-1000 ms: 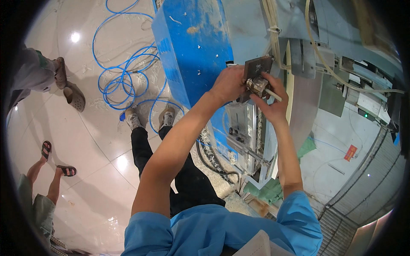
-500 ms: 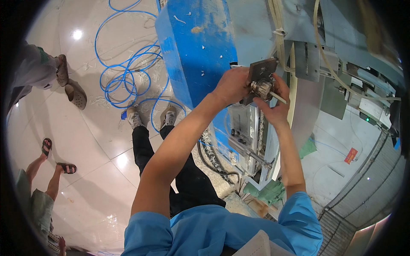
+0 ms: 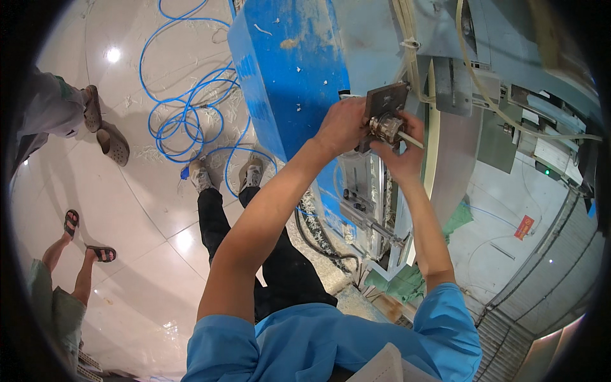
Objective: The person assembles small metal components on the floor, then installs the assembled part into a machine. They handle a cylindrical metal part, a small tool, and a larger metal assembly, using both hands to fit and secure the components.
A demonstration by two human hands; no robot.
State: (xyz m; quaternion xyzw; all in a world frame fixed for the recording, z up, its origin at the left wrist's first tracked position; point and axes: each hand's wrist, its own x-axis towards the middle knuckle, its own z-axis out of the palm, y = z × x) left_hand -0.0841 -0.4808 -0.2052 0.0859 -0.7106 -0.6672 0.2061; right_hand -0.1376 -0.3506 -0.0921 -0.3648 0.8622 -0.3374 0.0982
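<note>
Both hands are at a metal assembly held out over the machine. It has a dark rectangular plate (image 3: 386, 100) and a round, shiny metal fitting (image 3: 386, 128), from which a pale rod (image 3: 411, 139) sticks out to the right. My left hand (image 3: 344, 125) grips the plate's left side, its fingertips hidden behind the metal. Curled around the fitting's right side, my right hand (image 3: 403, 151) has its thumb below the rod and its fingers behind it. Whether the assembly is fastened to anything is hidden by the hands.
A blue machine body (image 3: 289, 70) stands beyond my left arm, with a clear-covered slide mechanism (image 3: 363, 204) below my hands. Coiled blue hose (image 3: 188, 121) and pale shavings lie on the tiled floor. Two other people's feet show at left. A green cloth (image 3: 405, 284) lies below the machine.
The plate and fitting have turned slightly and shifted a little left, with both hands keeping hold. The rod now points a bit differently. The whole view has moved slightly.
</note>
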